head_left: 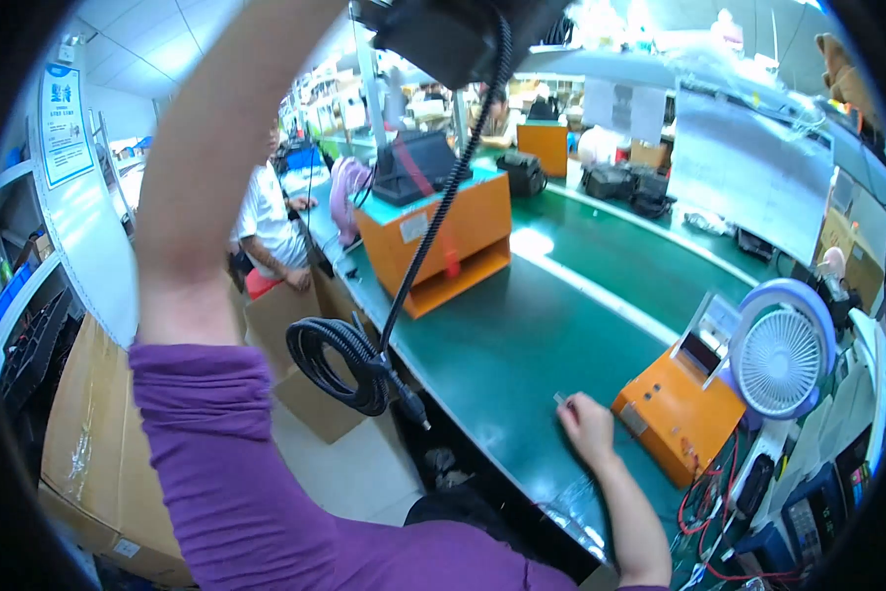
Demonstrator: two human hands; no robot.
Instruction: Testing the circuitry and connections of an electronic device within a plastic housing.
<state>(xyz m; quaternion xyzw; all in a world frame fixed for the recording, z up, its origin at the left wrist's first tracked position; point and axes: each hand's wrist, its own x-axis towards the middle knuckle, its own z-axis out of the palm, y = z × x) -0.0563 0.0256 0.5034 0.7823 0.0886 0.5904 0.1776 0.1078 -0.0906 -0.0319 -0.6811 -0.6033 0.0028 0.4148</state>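
My left arm is raised across the left side, and its hand lies beyond the upper edge. Beside that arm, at the top, hangs a black device; what holds it is out of sight. From it a black ribbed cable runs down to a bundled coil with a plug dangling by the bench edge. My right hand rests low over the green bench, fingers closed. A small pale piece shows at its fingertips, too small to name. Close to this hand stands an orange box with a small screen on top.
A larger orange stand carries a black device on the bench. At right are a purple-and-white fan, red wires and a meter. Cardboard boxes stand at left. A person in white is across the aisle.
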